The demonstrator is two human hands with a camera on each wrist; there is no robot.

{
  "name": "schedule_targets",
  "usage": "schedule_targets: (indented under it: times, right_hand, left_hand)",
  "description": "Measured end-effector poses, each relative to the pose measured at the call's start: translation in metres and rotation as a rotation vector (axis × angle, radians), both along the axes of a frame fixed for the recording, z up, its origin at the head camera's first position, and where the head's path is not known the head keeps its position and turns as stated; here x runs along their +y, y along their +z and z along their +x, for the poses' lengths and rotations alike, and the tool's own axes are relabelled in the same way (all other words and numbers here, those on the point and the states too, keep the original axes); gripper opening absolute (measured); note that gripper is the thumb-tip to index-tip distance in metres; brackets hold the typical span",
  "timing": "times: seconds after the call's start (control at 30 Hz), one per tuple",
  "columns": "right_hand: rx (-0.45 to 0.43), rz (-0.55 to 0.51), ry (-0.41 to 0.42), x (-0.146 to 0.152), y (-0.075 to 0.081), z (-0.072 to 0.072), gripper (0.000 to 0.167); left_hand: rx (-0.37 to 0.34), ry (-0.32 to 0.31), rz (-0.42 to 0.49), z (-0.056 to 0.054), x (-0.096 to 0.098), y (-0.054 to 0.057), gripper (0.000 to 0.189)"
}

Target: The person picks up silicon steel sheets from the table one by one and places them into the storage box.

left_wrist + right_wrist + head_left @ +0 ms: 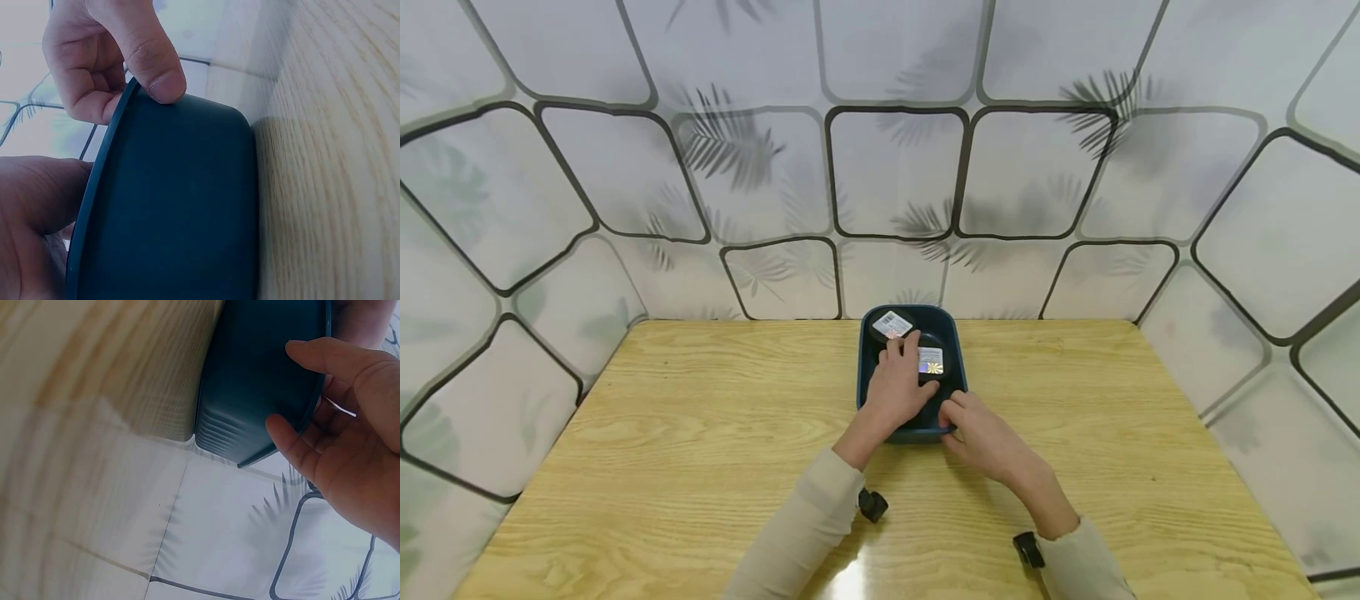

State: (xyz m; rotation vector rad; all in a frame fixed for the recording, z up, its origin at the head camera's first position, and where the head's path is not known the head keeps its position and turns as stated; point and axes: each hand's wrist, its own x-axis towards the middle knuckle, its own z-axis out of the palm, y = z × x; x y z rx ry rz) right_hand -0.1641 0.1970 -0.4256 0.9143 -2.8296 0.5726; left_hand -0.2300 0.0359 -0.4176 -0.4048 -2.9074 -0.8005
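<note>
A dark blue bin (957,346) stands on the wooden table, with two round black containers inside. One labelled container (892,323) leans in its far left corner; the other container (932,362), with a shiny sticker on its label, lies beside it. My left hand (897,385) reaches into the bin, thumb and index finger flanking the second container, its fingertips partly covered by the bin wall in the left wrist view. At the near right corner my right hand (988,433) pinches the bin's rim, its thumb (167,86) against the outer wall.
The light wooden table (722,392) surrounds the bin. Behind and at both sides stands a patterned cloth wall (895,175), close behind the bin's far end. Black wrist straps (872,505) hang at both sleeves.
</note>
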Motion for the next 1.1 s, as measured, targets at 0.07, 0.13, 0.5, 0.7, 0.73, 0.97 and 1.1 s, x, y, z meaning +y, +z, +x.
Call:
schedule_targets:
  times: [0.07, 0.13, 0.5, 0.7, 0.73, 0.97, 1.1]
  right_hand:
    - [-0.003, 0.002, -0.001, 0.000, 0.000, 0.000, 0.022]
    - [-0.008, 0.000, -0.005, -0.001, -0.001, -0.001, 0.022]
    - [-0.004, -0.004, -0.025, 0.002, -0.001, -0.006, 0.022]
    - [0.000, -0.014, -0.049, 0.008, 0.003, -0.004, 0.020]
    - [-0.006, -0.014, -0.058, 0.009, 0.003, -0.003, 0.020]
    - [-0.088, -0.045, -0.109, 0.016, 0.010, 0.000, 0.018]
    - [-0.100, -0.088, -0.138, 0.023, 0.015, 0.000, 0.018]
  left_hand:
    - [0.003, -0.002, 0.003, 0.001, -0.002, 0.000, 0.080]
    - [0.016, -0.009, 0.011, 0.001, -0.005, 0.001, 0.078]
    - [0.083, -0.025, 0.052, 0.005, -0.049, 0.008, 0.070]
    - [0.115, -0.027, 0.005, 0.008, -0.079, 0.007, 0.070]
    - [0.117, -0.026, -0.007, 0.009, -0.083, 0.007, 0.070]
    - [0.155, -0.055, -0.110, 0.009, -0.099, 0.003, 0.074]
    - [0.152, -0.082, -0.160, 0.008, -0.100, 0.003, 0.076]
